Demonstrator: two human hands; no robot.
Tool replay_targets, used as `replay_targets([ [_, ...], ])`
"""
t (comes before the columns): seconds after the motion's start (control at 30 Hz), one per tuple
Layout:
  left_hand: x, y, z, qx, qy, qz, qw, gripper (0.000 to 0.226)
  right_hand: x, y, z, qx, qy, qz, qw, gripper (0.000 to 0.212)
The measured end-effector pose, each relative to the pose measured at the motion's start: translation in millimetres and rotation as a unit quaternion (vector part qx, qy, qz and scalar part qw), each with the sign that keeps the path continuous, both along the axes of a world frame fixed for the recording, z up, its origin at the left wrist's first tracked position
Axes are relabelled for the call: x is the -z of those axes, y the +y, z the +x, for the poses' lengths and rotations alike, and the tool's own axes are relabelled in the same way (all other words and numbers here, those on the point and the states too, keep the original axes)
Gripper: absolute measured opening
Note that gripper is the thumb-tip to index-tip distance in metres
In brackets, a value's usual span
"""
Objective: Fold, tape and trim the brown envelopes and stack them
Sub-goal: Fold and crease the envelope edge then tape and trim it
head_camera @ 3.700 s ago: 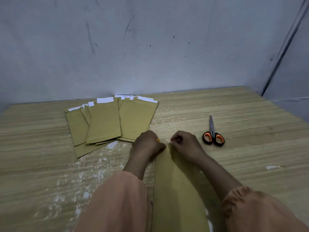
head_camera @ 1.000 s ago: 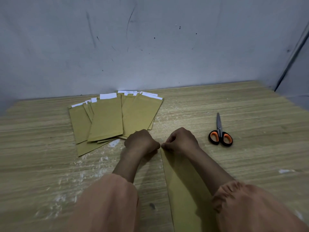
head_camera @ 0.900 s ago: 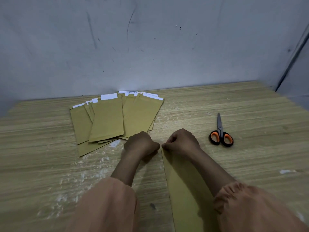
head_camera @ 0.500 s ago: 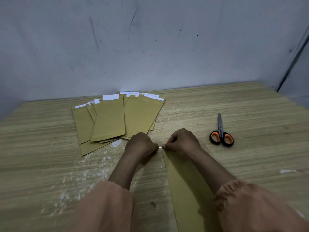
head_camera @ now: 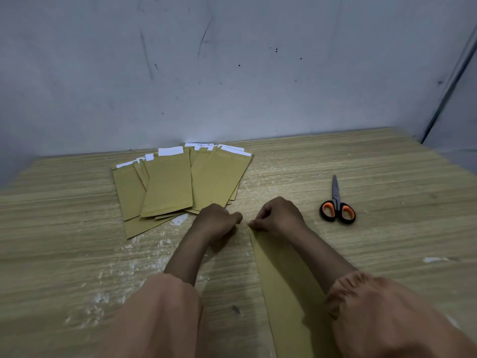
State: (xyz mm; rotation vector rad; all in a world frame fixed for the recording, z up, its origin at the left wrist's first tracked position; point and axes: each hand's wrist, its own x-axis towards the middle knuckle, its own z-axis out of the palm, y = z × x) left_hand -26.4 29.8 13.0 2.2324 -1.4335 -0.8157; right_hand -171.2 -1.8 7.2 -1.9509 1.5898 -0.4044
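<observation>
**Right hand pinches the envelope's far corner; left fist sits just beside it**

A long brown envelope (head_camera: 286,288) lies flat on the wooden desk (head_camera: 387,254), running from the near edge away toward the middle. The right hand (head_camera: 278,215) rests at its far end, fingers curled, thumb and fingertips pinching the envelope's far left corner against the wood. The right forearm lies along the envelope and hides much of its right side.

The left hand (head_camera: 215,220) is a curled fist just left of that corner, off the envelope, knuckles toward the right hand with a narrow gap between them. Whether it holds anything small cannot be told.

A fanned stack of brown envelopes (head_camera: 178,182), white strips at their far ends, lies toward the desk's back edge, left of centre; its nearest corner lies just beyond the left hand. Orange-handled scissors (head_camera: 336,205) lie closed to the right of the right hand, blades pointing to the back edge.
</observation>
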Motion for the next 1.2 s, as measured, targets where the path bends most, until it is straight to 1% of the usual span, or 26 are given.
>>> replay_targets([
  [0.1, 3.2, 4.9, -2.2, 0.004, -0.013, -0.024, 1.000, 0.028, 1.2, 4.8, -1.7, -0.013, 0.003, -0.022, 1.000, 0.011],
  [0.2, 4.4, 7.3, -3.8, 0.012, -0.022, -0.029, 0.999, 0.023, 1.9, 10.8, -15.1, -0.008, -0.023, -0.059, 0.998, 0.011],
  [0.23, 4.2, 7.8, -3.6, 0.013, -0.020, -0.030, 0.999, 0.022, 1.9, 12.0, -23.2, 0.014, -0.026, -0.078, 0.997, 0.013],
  [0.3, 3.7, 8.0, -3.2, 0.014, -0.016, -0.031, 0.999, 0.022, 2.1, 12.2, -44.0, 0.091, -0.007, -0.132, 0.987, 0.017],
  [0.37, 3.4, 8.1, -2.9, 0.016, -0.013, -0.030, 0.999, 0.023, 4.9, 10.1, -65.6, 0.164, 0.047, -0.178, 0.969, 0.023],
  [0.4, 3.4, 8.3, -2.7, 0.016, -0.011, -0.031, 0.999, 0.023, 6.6, 8.9, -73.9, 0.183, 0.088, -0.181, 0.962, 0.026],
  [0.47, 3.3, 9.1, -2.7, 0.016, -0.007, -0.034, 0.999, 0.023, 8.1, 6.3, -83.1, 0.203, 0.153, -0.160, 0.954, 0.032],
  [0.53, 2.7, 10.5, -2.0, 0.013, 0.004, -0.037, 0.999, 0.022, 8.0, 3.2, -85.0, 0.211, 0.174, -0.151, 0.950, 0.033],
  [0.63, 1.3, 13.3, -1.5, 0.009, 0.020, -0.041, 0.999, 0.022, 8.1, -0.8, -85.5, 0.235, 0.175, -0.153, 0.944, 0.033],
  [0.73, 0.7, 14.9, -1.8, 0.007, 0.023, -0.040, 0.999, 0.023, 9.6, -2.4, -91.0, 0.267, 0.141, -0.138, 0.943, 0.032],
  [0.8, 0.8, 15.0, -1.8, 0.008, 0.024, -0.043, 0.999, 0.022, 7.8, -2.9, -95.4, 0.255, 0.146, -0.124, 0.948, 0.031],
  [1.0, -0.5, 14.3, -1.7, 0.010, 0.031, -0.038, 0.999, 0.023, -11.8, -6.5, -99.3, 0.210, 0.204, -0.081, 0.953, 0.022],
  [1.1, -0.6, 15.2, -1.5, 0.007, 0.031, -0.040, 0.999, 0.030, -21.5, -2.8, -96.2, 0.198, 0.195, -0.061, 0.959, 0.017],
  [1.2, -0.6, 15.4, -2.1, 0.003, 0.033, -0.042, 0.999, 0.032, -17.1, 4.1, -91.4, 0.173, 0.158, -0.071, 0.970, 0.012],
])
